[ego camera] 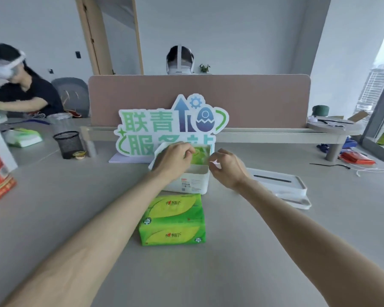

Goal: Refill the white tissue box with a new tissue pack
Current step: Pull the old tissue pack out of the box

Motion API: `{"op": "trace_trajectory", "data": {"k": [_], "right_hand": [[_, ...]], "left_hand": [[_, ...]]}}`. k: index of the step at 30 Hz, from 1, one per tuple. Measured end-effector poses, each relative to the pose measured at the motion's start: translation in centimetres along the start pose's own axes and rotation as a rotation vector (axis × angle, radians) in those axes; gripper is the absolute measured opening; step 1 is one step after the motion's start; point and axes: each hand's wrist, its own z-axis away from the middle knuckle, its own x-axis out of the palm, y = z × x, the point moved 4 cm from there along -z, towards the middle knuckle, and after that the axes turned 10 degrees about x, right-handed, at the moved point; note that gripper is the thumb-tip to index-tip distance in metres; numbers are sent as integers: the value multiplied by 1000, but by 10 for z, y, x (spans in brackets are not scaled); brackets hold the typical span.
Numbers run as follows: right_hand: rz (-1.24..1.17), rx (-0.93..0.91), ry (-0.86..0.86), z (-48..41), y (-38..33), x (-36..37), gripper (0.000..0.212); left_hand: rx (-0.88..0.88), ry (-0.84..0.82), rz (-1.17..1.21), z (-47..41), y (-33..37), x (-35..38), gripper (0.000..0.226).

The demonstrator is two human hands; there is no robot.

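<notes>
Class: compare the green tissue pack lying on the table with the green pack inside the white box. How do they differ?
The table pack lies flat, untouched and fully visible; the boxed pack sits mostly hidden inside the white tissue box, with the left hand and right hand at it. Both look green.

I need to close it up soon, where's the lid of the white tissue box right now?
The lid lies flat on the table, right of the open white tissue box, beyond the right hand.

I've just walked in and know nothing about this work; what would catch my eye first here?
Two bare arms reach to the desk's middle, where the left hand and right hand work at an open white tissue box. A bright green tissue pack lies just in front, and a green-lettered sign stands behind.
</notes>
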Motion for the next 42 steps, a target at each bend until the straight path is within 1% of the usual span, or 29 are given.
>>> {"op": "trace_trajectory", "data": {"k": [2,5,7,10,12,14,16,18,21,23,26,27,30,33,37,42], "right_hand": [[51,-9,-31,-17,-16,15,29],[232,-4,-80,-34,-25,31,37],[341,-22,-92,-39,-26,38,34],[400,-56,-75,-44,-28,44,26],[400,-109,-16,-44,-30,43,24],[385,-147,42,-44,-32,39,22],[365,-186,105,-41,-34,33,20],[347,-209,170,-40,-39,27,18],[328,-247,263,-35,-55,20,14],[337,-296,307,-29,-72,17,10],[303,-347,323,-25,-97,15,17],[281,-356,318,-24,-107,16,18],[211,-379,246,-22,-140,30,12],[161,-412,123,-16,-181,65,13],[141,-469,-15,-6,-236,120,14],[115,-486,-86,-4,-284,184,26]], "left_hand": [[-46,-70,-96,-4,-26,-6,30],[-139,-212,-235,-8,-58,-6,36],[-222,-226,-272,-11,-72,-5,37],[-314,-252,-281,-19,-86,2,39],[-348,-218,-253,-22,-90,7,31],[-389,-156,-191,-21,-94,9,16],[-401,-94,-144,-19,-91,6,18],[-397,-49,-89,-13,-89,-2,13],[-431,31,64,-3,-93,-20,48],[-436,105,117,5,-96,-35,51],[-419,201,108,21,-100,-61,44],[-422,218,85,27,-103,-71,42],[-441,223,-15,55,-121,-99,37],[-484,237,-114,91,-148,-127,30],[-558,244,-183,143,-195,-156,24],[-613,271,-269,192,-244,-178,18]]}}
